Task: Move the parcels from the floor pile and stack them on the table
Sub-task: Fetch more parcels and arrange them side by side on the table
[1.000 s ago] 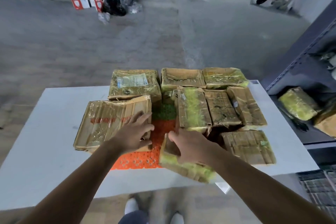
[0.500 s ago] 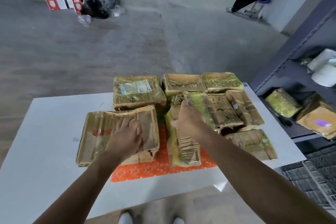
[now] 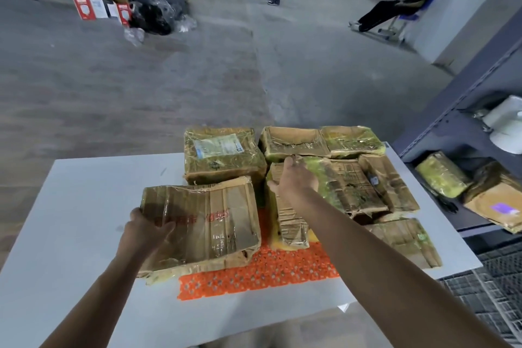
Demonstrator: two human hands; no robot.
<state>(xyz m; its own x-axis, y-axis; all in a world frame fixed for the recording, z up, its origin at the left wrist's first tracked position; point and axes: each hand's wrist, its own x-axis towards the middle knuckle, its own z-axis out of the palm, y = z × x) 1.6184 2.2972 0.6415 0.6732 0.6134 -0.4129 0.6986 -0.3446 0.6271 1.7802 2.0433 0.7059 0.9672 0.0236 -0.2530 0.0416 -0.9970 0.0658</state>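
Brown tape-wrapped parcels point(image 3: 296, 178), one with red print point(image 3: 203, 220), sit on a white desk point(image 3: 84, 206) over an orange dotted mat point(image 3: 254, 274).

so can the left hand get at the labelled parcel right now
Probably not yet: the left hand grips the big parcel, which lies between them; the labelled parcel has a bare top, though.

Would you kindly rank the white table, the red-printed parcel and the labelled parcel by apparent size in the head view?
White table
Red-printed parcel
Labelled parcel: farther off, so this pair is unsure.
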